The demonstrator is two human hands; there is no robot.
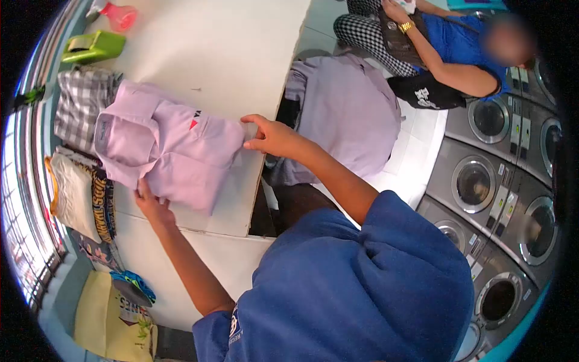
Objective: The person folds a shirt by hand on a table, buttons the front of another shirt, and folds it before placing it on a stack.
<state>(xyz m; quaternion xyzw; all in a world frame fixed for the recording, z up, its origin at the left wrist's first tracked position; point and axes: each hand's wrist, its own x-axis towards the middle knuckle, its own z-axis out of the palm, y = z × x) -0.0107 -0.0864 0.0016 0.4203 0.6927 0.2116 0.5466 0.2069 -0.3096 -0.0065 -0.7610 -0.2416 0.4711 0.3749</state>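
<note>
A folded light-purple collared shirt (181, 142) lies on the white tabletop, its collar toward the left and a small red and dark mark on its chest. My left hand (155, 208) touches the shirt's near edge just below the collar, with its fingers apart. At the opposite end, my right hand (274, 137) has its thumb and forefinger spread beside the shirt's hem, the fingertips at the fabric's edge. Neither hand visibly grips the cloth. More light-purple clothing (344, 114) is heaped beside the table, to the right of my right hand.
A grey checked garment (84, 108), a white folded garment (75, 187) and a yellow one (99, 317) line the left side. A green tape dispenser (93, 47) sits at the upper left. A seated person (452, 51) and stacked washing machines (470, 181) are to the right.
</note>
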